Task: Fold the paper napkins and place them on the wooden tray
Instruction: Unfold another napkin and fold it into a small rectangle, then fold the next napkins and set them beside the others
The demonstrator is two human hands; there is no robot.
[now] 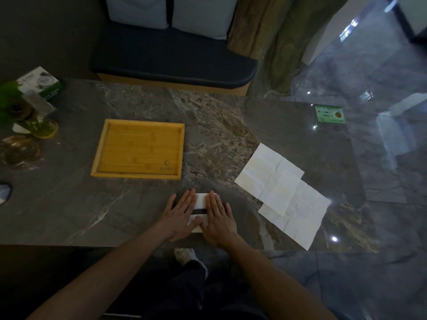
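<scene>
A folded white napkin [200,200] lies on the dark marble table near its front edge. My left hand [181,215] and my right hand [218,219] press flat on it side by side, fingers straight, covering most of it. Two unfolded white napkins lie to the right, overlapping: the farther napkin [269,174] and the nearer napkin [298,215], which reaches the table's corner. The wooden tray [139,148] sits beyond my hands to the left, with nothing in it.
At the table's far left stand a tissue box [41,82], a green plant in a glass vase [34,121] and a gold dish [19,150]. A green card [330,114] lies far right. A dark bench [173,58] runs behind the table.
</scene>
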